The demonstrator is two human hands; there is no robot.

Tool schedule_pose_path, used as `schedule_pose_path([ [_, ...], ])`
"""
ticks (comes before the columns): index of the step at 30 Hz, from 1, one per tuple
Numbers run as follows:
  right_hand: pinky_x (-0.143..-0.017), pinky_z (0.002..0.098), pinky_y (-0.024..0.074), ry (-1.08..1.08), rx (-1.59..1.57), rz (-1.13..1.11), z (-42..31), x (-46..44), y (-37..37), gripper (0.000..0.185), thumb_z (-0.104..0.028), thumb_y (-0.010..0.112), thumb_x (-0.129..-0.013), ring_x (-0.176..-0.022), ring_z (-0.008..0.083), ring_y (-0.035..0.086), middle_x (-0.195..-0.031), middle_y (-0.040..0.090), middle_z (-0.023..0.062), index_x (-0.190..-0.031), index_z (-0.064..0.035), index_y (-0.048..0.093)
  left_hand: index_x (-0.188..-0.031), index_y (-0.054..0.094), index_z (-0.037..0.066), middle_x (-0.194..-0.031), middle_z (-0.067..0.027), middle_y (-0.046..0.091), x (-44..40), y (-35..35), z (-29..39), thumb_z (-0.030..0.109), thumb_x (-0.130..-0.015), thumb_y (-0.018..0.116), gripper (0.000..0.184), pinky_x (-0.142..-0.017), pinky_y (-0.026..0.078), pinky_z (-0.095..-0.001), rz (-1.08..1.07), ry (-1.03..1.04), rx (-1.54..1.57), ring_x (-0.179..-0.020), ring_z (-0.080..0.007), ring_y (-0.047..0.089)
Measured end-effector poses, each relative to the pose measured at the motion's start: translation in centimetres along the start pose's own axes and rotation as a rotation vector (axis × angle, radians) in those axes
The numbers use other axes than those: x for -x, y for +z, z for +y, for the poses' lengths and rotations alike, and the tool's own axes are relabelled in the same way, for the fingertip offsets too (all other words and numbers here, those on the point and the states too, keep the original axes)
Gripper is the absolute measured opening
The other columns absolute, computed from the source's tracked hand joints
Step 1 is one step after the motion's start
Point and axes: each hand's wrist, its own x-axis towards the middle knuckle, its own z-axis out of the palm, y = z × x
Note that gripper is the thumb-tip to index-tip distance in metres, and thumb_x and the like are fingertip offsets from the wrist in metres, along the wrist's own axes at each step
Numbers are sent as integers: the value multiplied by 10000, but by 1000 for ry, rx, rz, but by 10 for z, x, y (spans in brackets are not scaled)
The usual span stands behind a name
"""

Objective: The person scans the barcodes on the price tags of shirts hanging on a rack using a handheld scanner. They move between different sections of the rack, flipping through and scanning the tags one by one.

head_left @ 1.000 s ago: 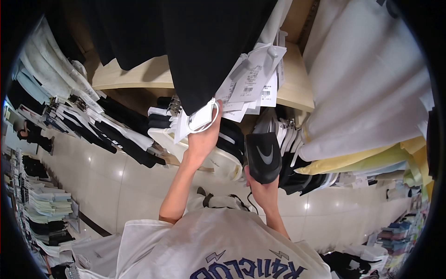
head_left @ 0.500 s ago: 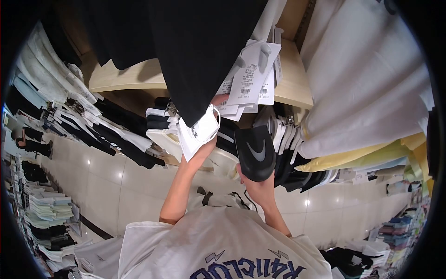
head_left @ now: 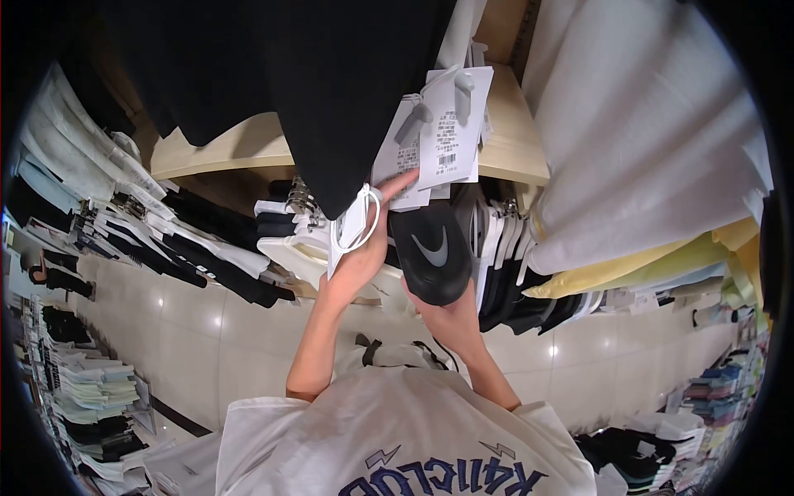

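Gripping the rounded near end of a black handheld device [head_left: 432,269], the right hand [head_left: 447,322] is closed beneath it, most of its fingers hidden. The left hand [head_left: 364,263] lies at 10 o'clock from it; 1 finger [head_left: 403,181] touches the printed white tags [head_left: 449,136], which hang at 1 o'clock from that hand, but whether its other fingers close on anything I cannot tell. The device looks stiff, smooth and light enough for 1 hand; its curved shell could slip, so the rounded end seems a sound hold. The tags look thin and nearly weightless, likely to swing or crease; a pinch at their lower edges would suit, below the 2 grey plastic pieces [head_left: 464,95]. A white looped tag [head_left: 356,217] sits against the left hand at 12 o'clock. Farther out, at 11 o'clock, a black garment [head_left: 285,74] hangs, soft and limp, tapering towards that loop. Beyond the tags, at 2 o'clock, come a pale wooden shelf [head_left: 513,153] and a hanging white garment [head_left: 637,132].
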Motion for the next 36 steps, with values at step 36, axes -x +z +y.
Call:
schedule_pose_path([
  [36,-511,235,424,29,-33,-23,-9,-31,-12,49,-31,656,-925,-554,64,521,-683,586,1,-939,12,636,-946,652,36,-951,-104,600,-11,12,-18,157,-869,729,163,-836,449,-334,257,55,-36,-917,-220,581],
])
